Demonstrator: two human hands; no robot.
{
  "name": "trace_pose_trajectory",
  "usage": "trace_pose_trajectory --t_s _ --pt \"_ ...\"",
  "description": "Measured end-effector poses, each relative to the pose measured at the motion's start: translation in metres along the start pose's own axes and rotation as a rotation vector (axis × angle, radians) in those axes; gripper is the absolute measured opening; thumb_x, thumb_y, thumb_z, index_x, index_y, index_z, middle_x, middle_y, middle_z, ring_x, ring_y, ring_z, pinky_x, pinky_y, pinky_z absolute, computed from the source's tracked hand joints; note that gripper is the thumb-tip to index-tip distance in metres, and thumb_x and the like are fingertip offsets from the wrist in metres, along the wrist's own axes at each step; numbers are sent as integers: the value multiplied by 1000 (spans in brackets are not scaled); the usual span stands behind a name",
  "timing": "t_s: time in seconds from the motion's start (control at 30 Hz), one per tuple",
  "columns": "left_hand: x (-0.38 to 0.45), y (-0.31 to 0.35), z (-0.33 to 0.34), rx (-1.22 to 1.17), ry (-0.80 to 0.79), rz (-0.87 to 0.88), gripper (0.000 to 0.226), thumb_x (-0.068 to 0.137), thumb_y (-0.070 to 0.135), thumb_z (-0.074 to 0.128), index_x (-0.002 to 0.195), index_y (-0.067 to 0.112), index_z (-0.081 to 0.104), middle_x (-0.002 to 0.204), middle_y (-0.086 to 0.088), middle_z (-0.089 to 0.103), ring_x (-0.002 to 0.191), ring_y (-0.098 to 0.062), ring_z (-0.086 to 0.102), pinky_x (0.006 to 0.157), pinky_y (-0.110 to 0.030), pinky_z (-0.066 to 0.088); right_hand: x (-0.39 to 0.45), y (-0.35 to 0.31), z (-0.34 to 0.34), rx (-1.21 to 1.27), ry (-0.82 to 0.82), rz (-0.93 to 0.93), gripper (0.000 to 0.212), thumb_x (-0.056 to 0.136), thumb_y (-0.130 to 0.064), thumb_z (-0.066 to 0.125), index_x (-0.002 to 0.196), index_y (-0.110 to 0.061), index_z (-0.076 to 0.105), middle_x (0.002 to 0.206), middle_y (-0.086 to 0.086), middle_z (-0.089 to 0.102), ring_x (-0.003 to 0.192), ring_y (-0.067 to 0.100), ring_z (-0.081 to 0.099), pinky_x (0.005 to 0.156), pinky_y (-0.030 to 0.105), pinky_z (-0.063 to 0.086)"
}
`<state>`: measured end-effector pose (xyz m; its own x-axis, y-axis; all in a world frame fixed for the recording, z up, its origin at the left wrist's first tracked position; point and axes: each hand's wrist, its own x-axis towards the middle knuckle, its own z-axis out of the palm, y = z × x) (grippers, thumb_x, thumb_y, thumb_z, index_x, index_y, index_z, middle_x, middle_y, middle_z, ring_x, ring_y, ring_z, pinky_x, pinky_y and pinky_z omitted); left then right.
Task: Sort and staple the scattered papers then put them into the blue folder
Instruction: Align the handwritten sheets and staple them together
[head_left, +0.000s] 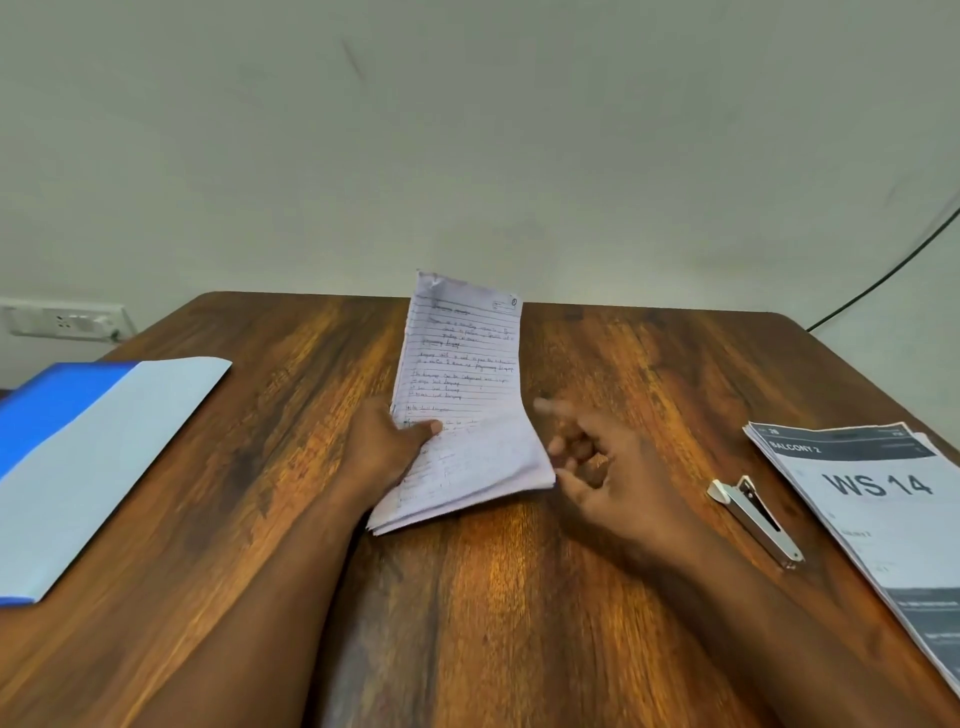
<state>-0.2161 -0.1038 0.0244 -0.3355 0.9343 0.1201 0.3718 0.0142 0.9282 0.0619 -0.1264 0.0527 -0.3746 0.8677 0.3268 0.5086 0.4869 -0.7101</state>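
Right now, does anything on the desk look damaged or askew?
The handwritten lined paper stack, held in the left hand, has a crumpled top-left corner and fanned, uneven lower edges. The small silver stapler lies untouched.

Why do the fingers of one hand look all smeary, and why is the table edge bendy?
In the head view, the right hand is blurred, probably from moving, while the left hand gripping the handwritten papers looks sharper; the table curves because the wide lens bends lines; lamp glare shines on the wood below the papers.

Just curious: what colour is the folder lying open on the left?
Blue folder, with a pale inner flap; the head view shows it.
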Motion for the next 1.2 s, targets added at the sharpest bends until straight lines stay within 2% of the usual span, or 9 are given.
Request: trace_pose_trajectory --t_s 0.13,0.33,0.47,0.63,0.77,0.87,0.97,1.1,1.2 --pt "2 3 0 62 -35 -34 37 85 17 87 120 15 73 113 5 77 96 -14 74 82 -33 62 1 5 -5 -266 25 -194 32 85 -22 82 114 -35 76 108 -24 60 97 -4 58 74 15 52" --pt "6 4 -1 123 -103 -84 41 84 15 87 120 16 67 103 -10 78 64 -12 64 52 -21 48 4 24 -3 -402 -138 -424 37 88 -28 79 124 -34 72 125 -18 63 108 1 62 81 29 60" --pt "7 7 -2 92 -105 -136 50 78 13 91 120 22 66 104 0 79 92 -29 77 66 -32 56 2 30 2 -308 -136 -475 25 91 -22 76 116 -24 78 120 -12 70 106 0 65 81 28 59" --pt "4 14 -4 -28 -122 -178 42 82 5 86 95 28 53 92 13 65 84 -7 63 81 -34 56 1 30 9 -184 -70 -511 33 86 -6 79 119 -15 77 125 -4 73 115 5 68 92 30 59" --pt "-1 19 -3 75 -81 -184 71 75 10 92 133 22 52 119 5 68 111 -19 65 95 -42 56 0 27 15 -167 -34 -567 34 85 -1 77 116 -14 79 125 1 74 116 7 69 95 27 58" --pt "-6 20 -1 203 -66 -82 98 74 15 94 154 21 38 149 -1 56 136 -27 54 100 -41 51 0 28 16 -100 -28 -534 32 86 0 78 114 -15 80 121 0 76 111 5 71 93 27 59" --pt "-12 21 1 251 -59 19 89 78 13 91 151 21 42 151 -1 54 139 -27 51 98 -38 48 1 33 17 -48 -25 -474 33 84 3 80 112 -15 81 117 -3 77 106 5 72 88 31 61" --pt "-18 29 -2 599 18 163 101 76 37 91 157 31 31 164 -3 31 152 -28 28 122 -56 30 4 38 20 -50 20 -467 32 84 4 79 110 -15 82 112 -4 77 102 7 73 85 31 61" --pt "-35 42 -6 470 -190 446 71 70 59 90 132 37 62 136 19 58 123 -3 55 97 -29 49 5 37 20 -101 32 -494 31 84 3 81 109 -15 82 109 -4 76 98 5 71 84 23 57"
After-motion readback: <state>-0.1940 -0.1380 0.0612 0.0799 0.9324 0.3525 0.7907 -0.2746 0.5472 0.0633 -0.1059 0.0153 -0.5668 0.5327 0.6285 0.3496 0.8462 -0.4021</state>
